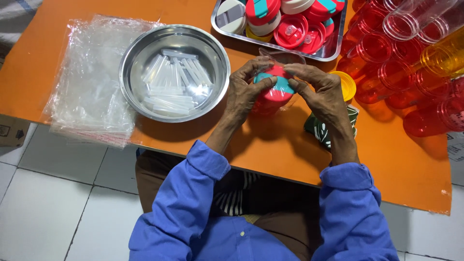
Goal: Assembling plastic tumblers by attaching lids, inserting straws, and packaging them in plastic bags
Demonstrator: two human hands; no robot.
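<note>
A red plastic cup with a red and teal lid (273, 90) lies between both hands over the orange table (270, 150), partly inside a clear plastic bag (282, 57). My left hand (245, 92) grips the cup's left side, thumb across the teal lid. My right hand (321, 92) pinches the bag's edge and the lid from the right. Both forearms wear blue sleeves.
A round steel bowl (133, 72) holds several clear plastic straws. A stack of clear bags (92, 82) lies at the left. A steel tray (333, 50) of red and teal lids sits at the back. Red and yellow clear cups (411, 63) crowd the right. A yellow lid (347, 84) and a green patterned item (320, 128) are beside my right hand.
</note>
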